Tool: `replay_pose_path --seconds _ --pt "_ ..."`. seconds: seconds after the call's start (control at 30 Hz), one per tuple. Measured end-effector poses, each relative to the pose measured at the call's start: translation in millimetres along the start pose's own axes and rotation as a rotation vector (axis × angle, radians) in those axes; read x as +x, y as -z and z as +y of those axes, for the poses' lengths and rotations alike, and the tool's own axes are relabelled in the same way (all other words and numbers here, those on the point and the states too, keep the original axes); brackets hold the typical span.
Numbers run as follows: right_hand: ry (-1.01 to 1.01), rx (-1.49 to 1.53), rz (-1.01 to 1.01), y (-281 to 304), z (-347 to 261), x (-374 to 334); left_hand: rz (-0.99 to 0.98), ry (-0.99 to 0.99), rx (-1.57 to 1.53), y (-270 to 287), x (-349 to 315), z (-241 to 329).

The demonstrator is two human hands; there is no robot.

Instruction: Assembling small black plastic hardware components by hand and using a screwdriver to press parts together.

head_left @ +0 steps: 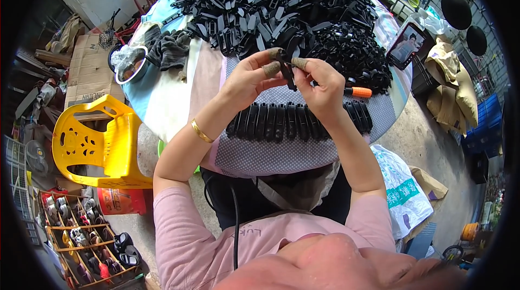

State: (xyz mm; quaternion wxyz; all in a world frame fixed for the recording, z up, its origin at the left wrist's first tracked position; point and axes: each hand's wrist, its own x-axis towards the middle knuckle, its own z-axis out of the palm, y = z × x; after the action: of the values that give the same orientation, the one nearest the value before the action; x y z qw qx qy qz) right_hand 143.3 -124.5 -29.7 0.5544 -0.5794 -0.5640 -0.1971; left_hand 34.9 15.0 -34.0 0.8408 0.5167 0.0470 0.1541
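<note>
My left hand (252,77) and my right hand (320,87) meet over the near half of the table, both closed on one small black plastic part (287,70). Fabric-like wraps cover some of my fingertips. Below my hands lies a row of slim black plastic pieces (264,122), set side by side; my right hand and wrist hide some of them. Just right of my right hand is an orange tool handle (358,92). A large heap of loose black plastic parts (271,8) fills the far side of the table, with smaller parts (352,54) piled at its right.
The round table (249,161) has a patterned cloth. Dark grey gloves (168,49) and a bowl (132,70) lie at its left. A phone (407,45) stands at its right edge. A yellow chair (103,141) is on my left, a white sack (395,190) on my right.
</note>
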Motion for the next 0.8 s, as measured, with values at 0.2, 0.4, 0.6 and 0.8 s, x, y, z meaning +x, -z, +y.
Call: replay_pose_path --seconds 0.2,0.4,0.6,0.8 --pt "0.046 -0.099 0.057 0 0 1 -0.021 0.087 0.036 -2 -7 0" --pt "0.161 -0.285 -0.020 1 0 0 0.042 0.052 0.072 -9 -8 -3" --pt "0.073 -0.155 -0.215 5 -17 4 0.099 -0.004 0.175 1 -8 -4" --pt "0.193 -0.217 -0.227 4 -21 4 0.076 -0.032 0.155 2 -10 -1"
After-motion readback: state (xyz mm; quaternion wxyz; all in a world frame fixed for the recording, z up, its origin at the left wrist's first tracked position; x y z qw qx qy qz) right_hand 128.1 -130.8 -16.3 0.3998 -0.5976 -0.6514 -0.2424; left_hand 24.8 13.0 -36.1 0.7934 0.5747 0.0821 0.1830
